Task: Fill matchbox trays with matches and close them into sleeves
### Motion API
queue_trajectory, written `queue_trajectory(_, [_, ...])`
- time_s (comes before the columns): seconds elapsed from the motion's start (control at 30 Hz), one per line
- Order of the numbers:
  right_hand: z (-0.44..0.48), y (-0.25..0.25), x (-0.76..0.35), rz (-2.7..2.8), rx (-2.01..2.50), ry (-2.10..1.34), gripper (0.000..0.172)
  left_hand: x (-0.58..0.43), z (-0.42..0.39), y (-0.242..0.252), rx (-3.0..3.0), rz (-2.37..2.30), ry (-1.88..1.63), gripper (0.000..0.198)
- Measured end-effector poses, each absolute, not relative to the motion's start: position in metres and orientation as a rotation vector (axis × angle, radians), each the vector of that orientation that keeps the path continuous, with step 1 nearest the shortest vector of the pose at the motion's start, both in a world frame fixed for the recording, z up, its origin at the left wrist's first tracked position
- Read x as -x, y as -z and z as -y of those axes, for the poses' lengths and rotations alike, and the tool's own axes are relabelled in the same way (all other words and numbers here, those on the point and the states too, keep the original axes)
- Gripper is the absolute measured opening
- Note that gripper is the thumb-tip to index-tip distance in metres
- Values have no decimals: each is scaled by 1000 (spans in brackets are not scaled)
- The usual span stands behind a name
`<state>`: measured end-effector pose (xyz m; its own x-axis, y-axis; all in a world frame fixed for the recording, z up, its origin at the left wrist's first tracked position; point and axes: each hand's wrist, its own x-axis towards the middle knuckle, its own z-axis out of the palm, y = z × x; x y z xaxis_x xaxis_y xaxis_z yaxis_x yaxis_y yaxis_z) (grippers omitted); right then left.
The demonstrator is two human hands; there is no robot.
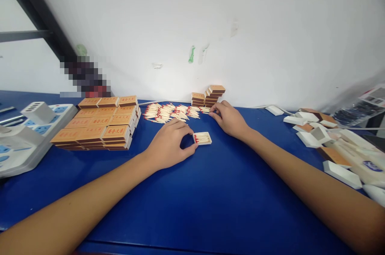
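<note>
On the blue table my left hand point(170, 142) pinches the left end of a small white matchbox tray point(202, 138) that holds a few red-tipped matches. Farther back, my right hand point(228, 118) rests with curled fingers at the right end of a loose heap of matches point(170, 112), its fingertips on some of them. Just behind that hand stands a small stack of orange matchboxes point(210, 95).
A large block of stacked orange matchboxes point(102, 122) sits at the left, beside white power strips point(27, 130). Empty white trays and brown sleeves point(319, 130) lie scattered at the right. A white wall rises behind the table point(192, 199).
</note>
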<state>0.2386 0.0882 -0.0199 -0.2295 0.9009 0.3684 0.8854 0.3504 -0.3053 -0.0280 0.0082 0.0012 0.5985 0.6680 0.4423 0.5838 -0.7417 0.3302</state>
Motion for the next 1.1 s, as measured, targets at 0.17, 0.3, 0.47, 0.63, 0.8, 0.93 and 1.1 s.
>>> queue_trajectory(0.17, [-88,20,-237,2137,1576,-43,14,28,-8,-2,-2671,-1062,-822,17])
queue_trajectory(0.3, [-90,19,-237,2156,1582,-60,13,27,-8,-2,-2668,-1051,-839,15])
queue_trajectory(0.47, [-83,13,-238,2201,1551,-110,10,27,-8,-3,-2672,-1066,-832,15])
queue_trajectory(0.63, [-57,1,-229,2248,1386,-188,10,30,-11,-3,-2665,-1196,-882,15])
queue_trajectory(0.8, [-27,-11,-210,2378,1251,-264,10,31,-13,-4,-2661,-1237,-861,15])
queue_trajectory(0.93, [-23,-12,-205,2437,1246,-323,10,30,-12,-3,-2664,-1211,-850,15])
queue_trajectory(1.1, [-49,-4,-208,2280,1248,-368,11,28,-9,-2,-2670,-1136,-853,16])
